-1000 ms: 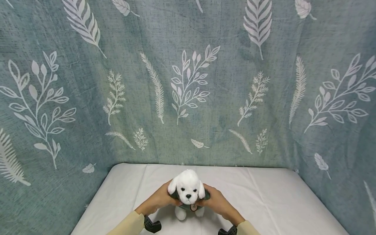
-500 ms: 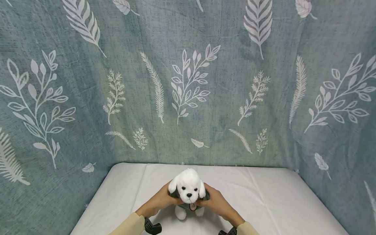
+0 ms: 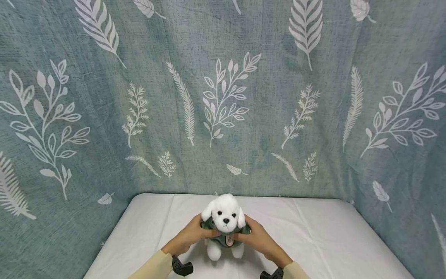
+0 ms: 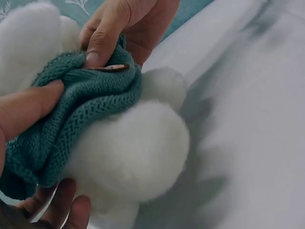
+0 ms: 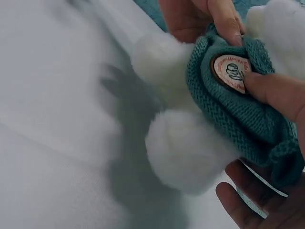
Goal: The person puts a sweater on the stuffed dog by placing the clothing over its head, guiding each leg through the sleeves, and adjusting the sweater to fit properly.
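A white plush dog (image 3: 224, 217) stands on the white-covered table (image 3: 331, 240), facing me, with a teal knit sweater (image 3: 223, 237) bunched up under its head. My left hand (image 3: 193, 233) pinches the sweater's left side; in the left wrist view its thumb (image 4: 28, 112) presses the knit (image 4: 90, 107) and the fingers (image 4: 62, 207) curl beneath. My right hand (image 3: 257, 238) grips the other side; its thumb (image 5: 276, 95) lies beside a round badge (image 5: 231, 71) on the sweater (image 5: 238, 119). The dog's white legs (image 5: 186, 152) hang bare below.
A blue-green curtain with white leaf prints (image 3: 223, 97) closes in the table at the back and both sides. Black wrist-worn cameras (image 3: 181, 267) show at the bottom edge. Nothing else lies on the white cloth.
The dog's head has risen a little and moved slightly away from me. More of the teal sweater shows beneath it, and both hands have shifted forward with it.
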A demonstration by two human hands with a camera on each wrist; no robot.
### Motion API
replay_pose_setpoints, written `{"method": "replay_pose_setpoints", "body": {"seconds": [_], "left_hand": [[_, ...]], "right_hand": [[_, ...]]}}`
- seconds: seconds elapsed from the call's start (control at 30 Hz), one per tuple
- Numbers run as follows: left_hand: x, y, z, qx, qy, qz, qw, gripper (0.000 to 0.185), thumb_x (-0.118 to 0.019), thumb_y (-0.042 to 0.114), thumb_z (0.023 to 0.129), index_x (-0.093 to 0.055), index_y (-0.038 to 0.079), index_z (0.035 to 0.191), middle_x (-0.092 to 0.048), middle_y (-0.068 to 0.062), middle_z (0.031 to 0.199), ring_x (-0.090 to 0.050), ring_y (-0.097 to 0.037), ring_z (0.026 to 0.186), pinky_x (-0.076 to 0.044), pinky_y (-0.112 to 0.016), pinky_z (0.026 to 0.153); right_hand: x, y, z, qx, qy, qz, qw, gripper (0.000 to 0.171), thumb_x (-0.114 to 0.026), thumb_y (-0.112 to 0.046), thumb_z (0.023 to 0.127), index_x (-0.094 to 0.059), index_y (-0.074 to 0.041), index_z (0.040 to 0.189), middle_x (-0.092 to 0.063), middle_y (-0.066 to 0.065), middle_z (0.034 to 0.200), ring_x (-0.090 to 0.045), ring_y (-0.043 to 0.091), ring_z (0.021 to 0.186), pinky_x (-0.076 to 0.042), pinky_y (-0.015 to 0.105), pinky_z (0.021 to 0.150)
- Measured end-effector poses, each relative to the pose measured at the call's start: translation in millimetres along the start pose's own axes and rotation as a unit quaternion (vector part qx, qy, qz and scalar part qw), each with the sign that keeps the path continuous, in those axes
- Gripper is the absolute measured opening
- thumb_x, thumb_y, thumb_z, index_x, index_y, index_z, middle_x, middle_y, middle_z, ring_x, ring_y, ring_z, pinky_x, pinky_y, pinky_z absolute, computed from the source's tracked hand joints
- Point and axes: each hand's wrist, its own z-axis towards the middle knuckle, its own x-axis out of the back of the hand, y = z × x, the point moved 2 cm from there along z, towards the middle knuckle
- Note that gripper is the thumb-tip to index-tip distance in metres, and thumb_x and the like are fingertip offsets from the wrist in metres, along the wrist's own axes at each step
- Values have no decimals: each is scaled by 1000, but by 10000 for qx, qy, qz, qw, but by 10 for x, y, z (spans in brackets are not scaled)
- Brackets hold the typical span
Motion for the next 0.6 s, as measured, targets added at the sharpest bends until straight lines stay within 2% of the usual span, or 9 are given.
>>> {"method": "replay_pose_setpoints", "body": {"seconds": [0.17,0.4,0.6], "left_hand": [[-7,60,-1,-62,-4,-44,10000,85,-88,37,83,-45,16,153,-50,-9,150,-42,-36,140,-33,-63,111],[-27,145,-8,-254,2,-139,9996,90,-87,34,84,-39,24,159,-44,-6,156,-31,-36,147,-23,-68,114],[-50,231,-22,-314,30,-103,9995,87,-87,34,84,-42,22,157,-49,-4,152,-34,-33,146,-23,-67,114]], "right_hand": [[38,-13,-9,56,-175,360,9992,82,-79,-41,91,-38,-18,159,-47,10,154,-42,36,142,-40,60,108],[58,-10,-32,-44,-275,607,9978,77,-77,-41,93,-41,-16,156,-52,9,149,-52,30,134,-46,53,104],[72,-51,-68,-161,-291,735,9967,72,-76,-43,94,-45,-14,153,-57,9,142,-58,26,124,-50,49,97]]}}
